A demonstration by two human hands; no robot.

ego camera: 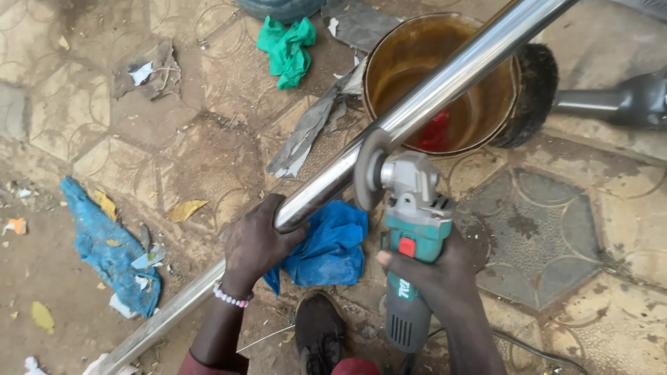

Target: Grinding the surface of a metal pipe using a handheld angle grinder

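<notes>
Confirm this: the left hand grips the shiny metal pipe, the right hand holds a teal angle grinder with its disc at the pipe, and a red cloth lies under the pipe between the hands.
One thing is wrong: the cloth under the metal pipe is blue, not red, as the head view shows. The left hand does grip the pipe, and the right hand does hold the teal angle grinder with its disc at the pipe.

The long round steel pipe is polished to a mirror-like gloss, while the teal plastic angle grinder has a matt grey metal head and a dull, worn disc. The crumpled blue cloth looks soft and creased. The patterned tile floor is rough and dusty.
</notes>
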